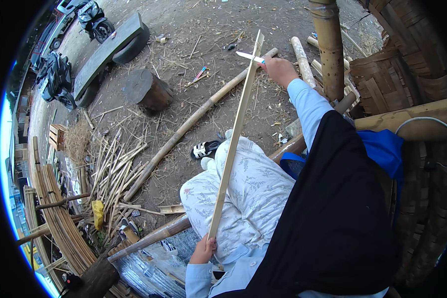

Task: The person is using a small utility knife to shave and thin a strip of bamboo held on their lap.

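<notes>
1. A long, pale bamboo strip (pixel 233 136) runs slantwise across the person's lap, from low near the body up and away toward the dirt ground (pixel 184 30).
2. The left hand (pixel 203 250) holds the strip's near end, fingers clamped around it just above the light-blue cuff.
3. The right hand (pixel 279 69) is stretched out at the strip's far end, fingers closed on the handle of a knife (pixel 250 57) whose pale blade lies across the strip near its tip.
4. Under the strip are the person's knees in pale patterned trousers (pixel 253 193); a black cloth (pixel 333 208) covers the right side of the body.
5. A black-and-white sandal (pixel 204 148) sits on the ground just beyond the knees.
6. A long round bamboo pole (pixel 193 121) lies on the ground to the left of the strip, slanting much the same way.
7. Farther left, a loose heap of split bamboo slats (pixel 109 174) lies beside a short wooden stump (pixel 146 89).
8. To the right, a thick upright bamboo post (pixel 330 44) stands near woven bamboo baskets (pixel 382 79).
9. At the top left, a dark plank (pixel 107 52) rests on tyres, with a parked motorbike (pixel 94 17) beyond.
</notes>
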Demonstrator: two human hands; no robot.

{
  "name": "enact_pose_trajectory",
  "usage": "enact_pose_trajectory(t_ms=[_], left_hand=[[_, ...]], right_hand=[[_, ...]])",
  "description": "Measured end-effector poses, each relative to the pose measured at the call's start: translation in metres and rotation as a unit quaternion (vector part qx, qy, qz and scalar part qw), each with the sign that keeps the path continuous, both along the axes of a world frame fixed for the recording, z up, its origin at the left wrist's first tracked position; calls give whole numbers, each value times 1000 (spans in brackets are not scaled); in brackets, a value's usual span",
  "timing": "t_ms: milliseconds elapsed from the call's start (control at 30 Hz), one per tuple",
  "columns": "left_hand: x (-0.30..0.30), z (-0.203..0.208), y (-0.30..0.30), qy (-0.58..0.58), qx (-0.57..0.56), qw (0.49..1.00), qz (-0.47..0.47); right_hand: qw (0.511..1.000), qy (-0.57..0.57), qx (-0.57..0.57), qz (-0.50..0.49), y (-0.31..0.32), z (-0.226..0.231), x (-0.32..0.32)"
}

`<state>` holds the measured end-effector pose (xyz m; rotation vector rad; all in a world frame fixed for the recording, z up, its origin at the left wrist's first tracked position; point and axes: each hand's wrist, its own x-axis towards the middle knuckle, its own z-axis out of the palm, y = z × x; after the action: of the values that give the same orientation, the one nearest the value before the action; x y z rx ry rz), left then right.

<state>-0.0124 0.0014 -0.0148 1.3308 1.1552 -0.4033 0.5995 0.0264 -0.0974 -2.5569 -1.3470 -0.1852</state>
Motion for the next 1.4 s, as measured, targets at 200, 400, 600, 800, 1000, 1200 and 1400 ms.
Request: enact_pose_trajectory(t_ms=[200,400,600,800,1000,1200,1400], left_hand=[[14,12,1,-15,-67,996,65],[23,15,1,-4,-125,984,125],[14,15,3,-6,-177,972,157],[-41,40,4,-71,-166,976,124],[-86,46,20,3,21,1000,-23],[-71,43,34,90,129,976,-150],[-24,43,25,20,404,898,-175]], right_hand=[[1000,-6,4,1,18,4,19],[999,-28,3,19,40,10,30],[998,-53,4,32,46,11,15],[997,-48,38,48,9,71,-10],[999,34,-5,-22,-81,98,-81],[993,59,31,-96,-128,53,-94],[998,21,28,-55,-129,51,-108]])
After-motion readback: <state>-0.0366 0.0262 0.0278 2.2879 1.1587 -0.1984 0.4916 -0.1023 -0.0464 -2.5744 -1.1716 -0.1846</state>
